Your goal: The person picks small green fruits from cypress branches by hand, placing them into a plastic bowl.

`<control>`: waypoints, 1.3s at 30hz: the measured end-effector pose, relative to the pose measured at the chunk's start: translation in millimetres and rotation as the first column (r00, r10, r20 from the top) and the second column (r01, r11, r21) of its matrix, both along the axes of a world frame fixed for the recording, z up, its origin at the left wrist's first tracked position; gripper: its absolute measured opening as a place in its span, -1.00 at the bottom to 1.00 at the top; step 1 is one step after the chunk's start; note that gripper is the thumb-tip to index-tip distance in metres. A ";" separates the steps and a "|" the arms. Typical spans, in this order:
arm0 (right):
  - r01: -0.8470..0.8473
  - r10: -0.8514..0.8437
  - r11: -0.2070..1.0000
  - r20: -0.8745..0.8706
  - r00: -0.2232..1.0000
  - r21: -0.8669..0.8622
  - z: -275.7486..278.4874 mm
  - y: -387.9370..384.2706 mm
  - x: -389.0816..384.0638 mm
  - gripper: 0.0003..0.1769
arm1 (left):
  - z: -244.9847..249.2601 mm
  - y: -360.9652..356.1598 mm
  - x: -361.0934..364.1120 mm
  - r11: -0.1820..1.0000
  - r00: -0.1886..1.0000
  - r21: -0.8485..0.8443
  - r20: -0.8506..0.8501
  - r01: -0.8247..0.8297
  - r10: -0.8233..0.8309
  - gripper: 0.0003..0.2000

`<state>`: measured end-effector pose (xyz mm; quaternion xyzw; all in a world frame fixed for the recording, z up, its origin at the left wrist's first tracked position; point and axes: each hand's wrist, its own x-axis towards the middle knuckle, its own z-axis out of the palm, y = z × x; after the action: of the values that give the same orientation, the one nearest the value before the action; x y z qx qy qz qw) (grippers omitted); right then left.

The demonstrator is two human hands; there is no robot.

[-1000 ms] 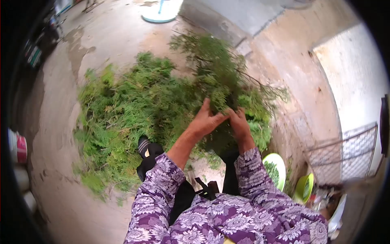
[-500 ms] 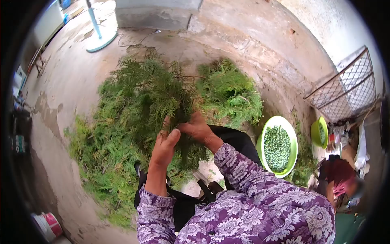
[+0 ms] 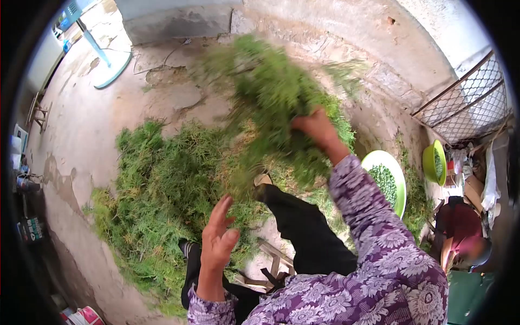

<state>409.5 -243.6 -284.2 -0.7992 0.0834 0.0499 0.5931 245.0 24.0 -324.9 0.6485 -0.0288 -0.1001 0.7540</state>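
While the right hand grips a leafy branch, the left hand hangs open, empty.

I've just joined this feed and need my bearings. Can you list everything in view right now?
leafy branch bunch: one, green, held up above the heap, motion-blurred
heap of cuttings: one, green, spread on the concrete floor, centre left
large bowl: one, light green, on the ground at right, holding small green bits
small bowl: one, green, further right, near the mesh
wire mesh panel: one, grey-brown, by the right wall
stand base: one, pale blue, on the floor, upper left
other person: one, dark red top, lower right
left hand: one, open and empty, over the heap
right hand: one, closed on the leafy branch bunch
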 end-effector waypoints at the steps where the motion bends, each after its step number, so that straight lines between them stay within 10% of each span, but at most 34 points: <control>1: 0.074 -0.076 0.990 -0.016 0.997 -0.124 4.9 -20.7 14.5 -0.60 | 0.4 0.8 -0.5 1.000 1.000 0.018 -0.023 0.019 -0.019 -0.20; 7: 0.171 -0.137 0.974 0.214 0.967 -0.148 -13.7 -153.0 107.4 -0.54 | -7.9 3.1 -5.9 0.988 0.992 0.147 -0.120 0.043 -0.026 -0.28; 13: 0.277 -0.321 0.926 -0.146 0.936 -0.256 -98.2 -237.8 174.8 -0.46 | -19.6 -0.4 -2.3 0.987 0.946 0.153 -0.324 0.049 0.003 -0.21; 18: 0.001 -0.600 0.440 -0.294 0.744 -0.898 -248.2 -247.4 165.9 -0.06 | -39.3 3.7 3.2 0.941 0.895 0.269 -0.442 0.206 -0.070 -0.25; 22: 0.070 -0.633 0.413 -0.231 0.739 -0.908 -260.4 -246.0 156.9 -0.03 | -47.7 1.1 2.7 0.942 0.809 0.269 -0.588 0.202 -0.006 -0.33; 28: 0.102 -0.234 0.275 0.037 0.972 -0.956 -281.9 -290.4 154.1 0.10 | -50.1 -11.6 7.0 0.971 0.840 0.170 -0.540 0.166 -0.049 -0.38; 39: -0.372 -0.177 0.165 -0.398 0.900 -0.914 -315.2 -297.0 162.0 0.08 | -48.7 -16.6 11.4 0.832 0.898 0.456 -0.426 0.315 -0.106 -0.45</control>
<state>571.5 -540.7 -599.3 -0.9617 0.1668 0.1930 -0.1003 256.4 7.3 -373.6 0.7861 0.0742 -0.3129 0.5279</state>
